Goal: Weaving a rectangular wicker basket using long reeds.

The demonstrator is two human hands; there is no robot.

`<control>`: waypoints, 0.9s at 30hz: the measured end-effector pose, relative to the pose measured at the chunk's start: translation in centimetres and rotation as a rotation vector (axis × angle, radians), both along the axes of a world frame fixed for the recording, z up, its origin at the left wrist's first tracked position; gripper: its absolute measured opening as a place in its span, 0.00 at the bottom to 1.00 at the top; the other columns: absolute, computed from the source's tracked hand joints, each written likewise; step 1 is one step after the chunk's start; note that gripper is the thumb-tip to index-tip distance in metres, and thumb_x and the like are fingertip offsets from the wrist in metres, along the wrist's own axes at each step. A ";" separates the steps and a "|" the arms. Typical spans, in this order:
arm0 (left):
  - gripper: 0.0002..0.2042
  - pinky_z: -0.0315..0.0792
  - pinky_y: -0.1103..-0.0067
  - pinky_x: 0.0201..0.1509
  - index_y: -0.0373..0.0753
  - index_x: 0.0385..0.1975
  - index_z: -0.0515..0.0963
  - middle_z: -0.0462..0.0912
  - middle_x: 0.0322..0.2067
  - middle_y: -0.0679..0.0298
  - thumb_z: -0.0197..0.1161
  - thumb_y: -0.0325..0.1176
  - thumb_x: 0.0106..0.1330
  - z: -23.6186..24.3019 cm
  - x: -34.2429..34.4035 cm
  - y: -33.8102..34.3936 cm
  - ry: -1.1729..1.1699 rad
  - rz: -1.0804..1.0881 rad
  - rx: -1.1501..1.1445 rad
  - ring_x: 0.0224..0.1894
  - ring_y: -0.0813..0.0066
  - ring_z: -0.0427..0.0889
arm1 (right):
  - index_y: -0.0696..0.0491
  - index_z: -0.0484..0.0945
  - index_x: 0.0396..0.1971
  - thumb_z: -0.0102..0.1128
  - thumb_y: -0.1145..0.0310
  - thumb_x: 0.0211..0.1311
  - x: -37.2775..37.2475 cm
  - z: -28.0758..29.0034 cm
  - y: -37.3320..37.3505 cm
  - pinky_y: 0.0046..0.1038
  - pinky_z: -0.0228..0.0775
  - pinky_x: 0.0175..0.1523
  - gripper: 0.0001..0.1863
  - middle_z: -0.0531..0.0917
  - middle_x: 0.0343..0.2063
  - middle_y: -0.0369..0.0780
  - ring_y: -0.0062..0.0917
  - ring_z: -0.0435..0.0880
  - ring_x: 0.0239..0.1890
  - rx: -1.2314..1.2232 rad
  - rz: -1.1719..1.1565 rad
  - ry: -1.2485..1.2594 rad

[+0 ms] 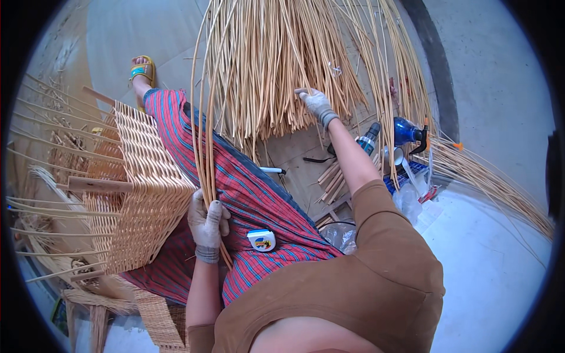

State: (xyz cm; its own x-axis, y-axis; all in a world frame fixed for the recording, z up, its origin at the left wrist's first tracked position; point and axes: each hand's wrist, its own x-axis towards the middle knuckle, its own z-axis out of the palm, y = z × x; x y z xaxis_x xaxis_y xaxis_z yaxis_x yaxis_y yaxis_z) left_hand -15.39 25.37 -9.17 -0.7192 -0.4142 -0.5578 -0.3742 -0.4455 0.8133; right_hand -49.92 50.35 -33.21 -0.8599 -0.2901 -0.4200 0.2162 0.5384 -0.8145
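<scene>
My left hand (206,226), in a pale work glove, is closed around a few long wicker rods (207,135) that rise upright beside my leg. My right hand (316,105), gloved too, reaches out to the big bundle of wicker rods (259,76) on the floor. Its fingers look pinched on the end of one rod, partly hidden by the glove. To the left of my left hand stands a partly woven wicker piece (150,159), its loose stakes sticking out leftward. A small white tape measure (261,240) lies on the red striped cloth (259,206) over my lap.
Right of my forearm are a cordless drill (369,138), a blue spray bottle (406,130) and a roll of tape (392,156). Short cut sticks (334,179) lie near them. More long rods (488,176) stretch along the right. A white-handled tool (272,170) lies beyond my lap.
</scene>
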 end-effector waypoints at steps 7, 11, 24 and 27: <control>0.14 0.60 0.87 0.12 0.35 0.53 0.67 0.78 0.20 0.64 0.57 0.33 0.72 -0.1 -0.1 0.1 -0.008 -0.003 0.006 0.09 0.85 0.67 | 0.48 0.82 0.48 0.62 0.56 0.60 1.0 0.6 -1.3 0.36 0.76 0.51 0.19 0.87 0.40 0.45 0.36 0.86 0.44 0.300 0.071 0.080; 0.15 0.60 0.87 0.11 0.34 0.53 0.67 0.78 0.20 0.64 0.57 0.33 0.72 0.0 0.2 -0.1 -0.011 0.010 -0.006 0.09 0.85 0.66 | 0.51 0.74 0.53 0.50 0.57 0.64 3.3 3.5 -6.0 0.47 0.75 0.52 0.21 0.84 0.42 0.54 0.49 0.84 0.46 0.782 0.116 0.095; 0.15 0.60 0.87 0.12 0.34 0.54 0.67 0.78 0.20 0.64 0.57 0.33 0.72 -0.2 -0.1 0.1 0.017 0.002 0.012 0.09 0.85 0.66 | 0.55 0.76 0.42 0.53 0.67 0.58 5.4 2.2 -9.3 0.46 0.76 0.46 0.13 0.81 0.41 0.52 0.47 0.83 0.42 0.668 0.092 0.324; 0.16 0.60 0.87 0.12 0.34 0.54 0.67 0.78 0.20 0.65 0.58 0.33 0.72 -0.1 0.0 -0.1 0.006 0.000 0.005 0.09 0.85 0.66 | 0.54 0.71 0.47 0.53 0.62 0.62 4.9 3.4 -8.5 0.48 0.75 0.47 0.16 0.83 0.38 0.54 0.50 0.84 0.42 0.661 -0.062 0.202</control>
State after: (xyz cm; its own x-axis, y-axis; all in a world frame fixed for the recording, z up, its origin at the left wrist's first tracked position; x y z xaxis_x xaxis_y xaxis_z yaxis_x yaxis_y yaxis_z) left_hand -15.35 25.32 -9.29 -0.7226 -0.4114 -0.5555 -0.3696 -0.4491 0.8134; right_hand -45.03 41.90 -29.82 -0.9467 0.0238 -0.3214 0.1414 0.9269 -0.3477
